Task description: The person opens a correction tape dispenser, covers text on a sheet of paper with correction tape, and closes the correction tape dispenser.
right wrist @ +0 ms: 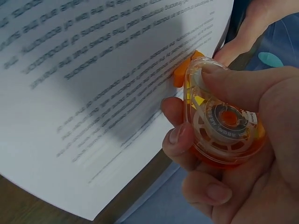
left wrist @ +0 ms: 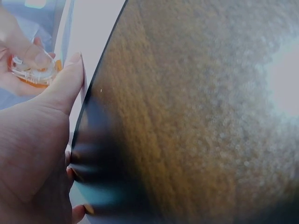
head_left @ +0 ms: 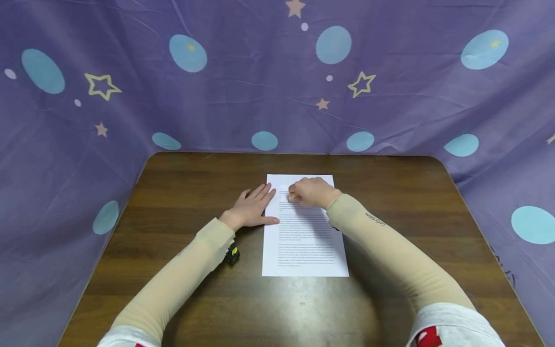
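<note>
A sheet of printed paper lies on the table, covered in lines of black text. My right hand grips a clear and orange correction tape dispenser over the upper part of the sheet. In the right wrist view, its orange tip is at the printed lines, with the thumb along its top and the fingers curled beneath. My left hand is spread at the sheet's left edge, its thumb and some fingertips on the paper. The dispenser also shows in the left wrist view, beyond the left thumb.
The brown wooden table extends around the paper on all sides. A purple curtain with stars and blue spots hangs behind and beside it. A small black wrist device shows under the left sleeve.
</note>
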Available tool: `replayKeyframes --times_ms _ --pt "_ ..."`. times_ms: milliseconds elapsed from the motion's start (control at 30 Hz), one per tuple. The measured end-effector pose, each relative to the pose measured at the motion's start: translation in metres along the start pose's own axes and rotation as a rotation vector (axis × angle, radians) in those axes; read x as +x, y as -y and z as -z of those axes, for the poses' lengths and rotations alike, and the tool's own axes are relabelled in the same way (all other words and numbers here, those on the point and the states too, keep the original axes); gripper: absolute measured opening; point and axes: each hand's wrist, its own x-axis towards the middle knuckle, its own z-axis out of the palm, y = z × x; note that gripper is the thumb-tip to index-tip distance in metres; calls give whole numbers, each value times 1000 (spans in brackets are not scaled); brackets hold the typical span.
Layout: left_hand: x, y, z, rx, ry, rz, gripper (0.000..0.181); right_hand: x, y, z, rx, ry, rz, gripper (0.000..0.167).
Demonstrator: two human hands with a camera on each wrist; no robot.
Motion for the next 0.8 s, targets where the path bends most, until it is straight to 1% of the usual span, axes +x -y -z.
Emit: replayKeyframes --times_ms 167,400,633,800 --pt "1 1 -1 10 -4 3 100 -5 -6 -1 -4 -22 0 6" --pt "1 0 -1 5 2 11 101 -10 -14 -3 10 -43 8 10" --pt "1 1 -1 3 -3 8 101 -17 -22 -4 2 -66 18 6" --pt "1 0 -1 12 1 14 102 -24 -27 -3 0 -86 19 10"
